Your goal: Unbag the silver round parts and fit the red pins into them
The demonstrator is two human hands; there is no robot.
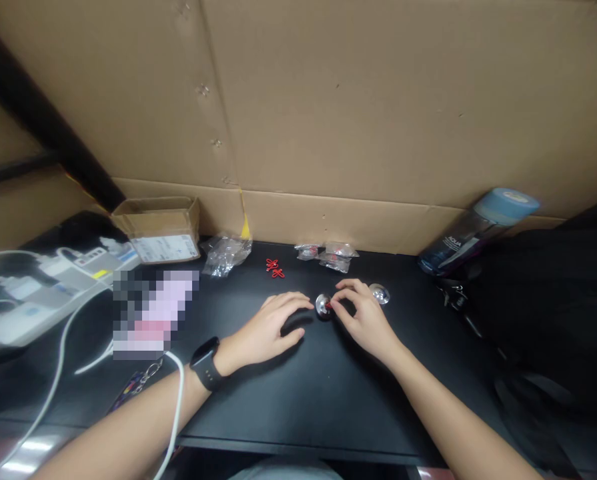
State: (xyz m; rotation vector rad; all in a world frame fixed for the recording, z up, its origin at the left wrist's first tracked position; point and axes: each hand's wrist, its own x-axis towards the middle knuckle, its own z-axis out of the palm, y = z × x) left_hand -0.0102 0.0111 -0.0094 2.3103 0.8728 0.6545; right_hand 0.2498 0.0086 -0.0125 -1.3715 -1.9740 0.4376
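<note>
A small shiny silver dome [322,307] stands on the black table between my hands. At its right side, the thumb and index finger of my right hand [362,315] pinch a small red piece [329,305], mostly hidden by the fingertips. My left hand [273,328] hovers just left of the dome with fingers apart, holding nothing. Behind my right hand lies a second silver dome [380,293], partly covered by it. Two red, looped, flower-like pieces [275,269] rest farther back on the table.
Small clear packets [334,256] and a crumpled plastic bag [228,252] lie along the cardboard wall [358,120]. An open carton [163,227] and a power strip [78,273] with white cables are at left. A blue-lidded bottle [471,233], keys [455,295] and black bag [553,313] are at right.
</note>
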